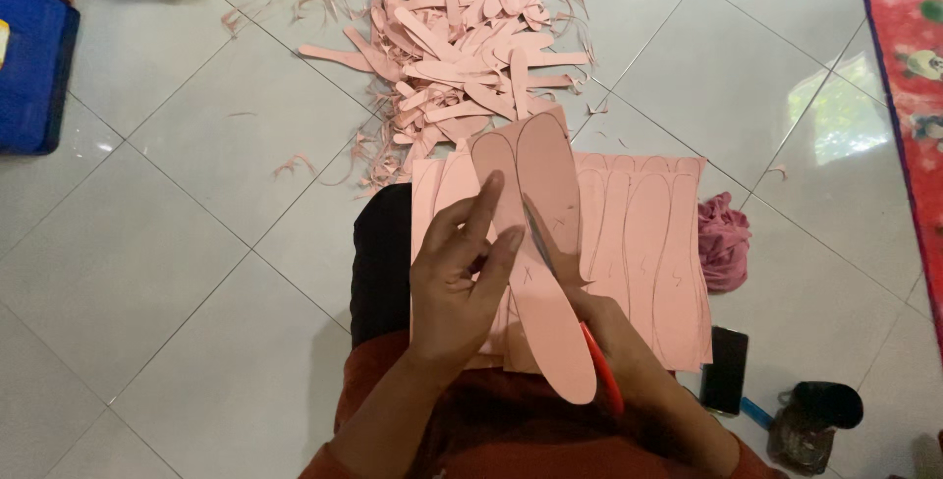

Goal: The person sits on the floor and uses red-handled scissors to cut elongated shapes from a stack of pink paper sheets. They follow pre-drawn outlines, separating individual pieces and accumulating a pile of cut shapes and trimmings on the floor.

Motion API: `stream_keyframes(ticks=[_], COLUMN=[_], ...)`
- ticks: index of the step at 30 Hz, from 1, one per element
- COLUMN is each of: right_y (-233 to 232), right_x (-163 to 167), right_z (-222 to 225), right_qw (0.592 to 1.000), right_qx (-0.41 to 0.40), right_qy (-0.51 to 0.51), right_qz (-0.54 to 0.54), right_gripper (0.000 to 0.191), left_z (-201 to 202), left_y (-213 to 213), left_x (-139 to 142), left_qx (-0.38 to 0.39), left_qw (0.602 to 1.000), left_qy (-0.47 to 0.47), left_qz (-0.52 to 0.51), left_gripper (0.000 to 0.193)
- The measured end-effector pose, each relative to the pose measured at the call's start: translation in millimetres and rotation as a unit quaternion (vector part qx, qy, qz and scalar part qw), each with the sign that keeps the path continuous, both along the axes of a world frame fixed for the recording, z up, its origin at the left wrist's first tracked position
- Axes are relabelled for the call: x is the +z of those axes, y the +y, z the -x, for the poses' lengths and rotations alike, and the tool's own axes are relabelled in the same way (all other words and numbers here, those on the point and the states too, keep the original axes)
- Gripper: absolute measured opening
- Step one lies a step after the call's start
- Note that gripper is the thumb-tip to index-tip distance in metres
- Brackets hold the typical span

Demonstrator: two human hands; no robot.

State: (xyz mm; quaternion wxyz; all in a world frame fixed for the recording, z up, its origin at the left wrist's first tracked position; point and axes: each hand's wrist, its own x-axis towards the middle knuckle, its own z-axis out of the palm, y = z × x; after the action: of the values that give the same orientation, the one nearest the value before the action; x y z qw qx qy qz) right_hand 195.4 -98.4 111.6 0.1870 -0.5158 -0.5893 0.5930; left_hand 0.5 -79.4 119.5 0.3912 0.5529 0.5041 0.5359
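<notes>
The pink insole-shaped cutout (550, 273) lies on our lap, above the stack of pink sheets (648, 263) marked with drawn outlines, its rounded heel end nearest us and its broad toe end pointing away toward the pile of offcuts; its long axis runs almost straight from near to far, leaning slightly to the left at the far end. We judge the step in hand to be cutting along an outline: our right hand (614, 341) is closed around the red-handled scissors (570, 282), whose blades lie along the cutout's left edge, while our left hand (462, 282) presses and pinches the pink material just beside the blades, fingers partly spread. The next move, as we see it, calls for steady feeding of the sheet into the blades, turning it with the left hand so the cut follows the curve, and keeping those fingertips out of the blades' path. Farther out on the tiled floor (177, 243) sits the heap of pink strips and trimmings (471, 47); a crumpled pink cloth (724, 241) and a dark phone (727, 369) lie to our right.
</notes>
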Motion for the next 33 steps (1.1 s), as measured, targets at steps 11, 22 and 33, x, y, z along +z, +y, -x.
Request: stream_keyframes(ticks=[11, 22, 33], right_y=[1.7, -2.8, -9.2], right_x=[22.4, 11.7, -18.8], right_z=[-0.5, 6.5, 0.3], right_qw=[0.998, 0.998, 0.994], right_qx=[-0.006, -0.049, -0.031], right_qy=[0.033, 0.042, -0.045], right_qz=[0.059, 0.026, -0.094], right_gripper=[0.052, 0.05, 0.052], left_z=[-14.1, -16.5, -18.3], left_y=[-11.3, -8.6, -5.7], left_x=[-18.7, -24.6, -25.8], left_qx=[-0.041, -0.042, -0.042], left_qw=[0.996, 0.994, 0.99], left_qy=[-0.074, -0.099, -0.131], left_qz=[0.023, 0.028, 0.043], left_gripper=[0.053, 0.055, 0.056])
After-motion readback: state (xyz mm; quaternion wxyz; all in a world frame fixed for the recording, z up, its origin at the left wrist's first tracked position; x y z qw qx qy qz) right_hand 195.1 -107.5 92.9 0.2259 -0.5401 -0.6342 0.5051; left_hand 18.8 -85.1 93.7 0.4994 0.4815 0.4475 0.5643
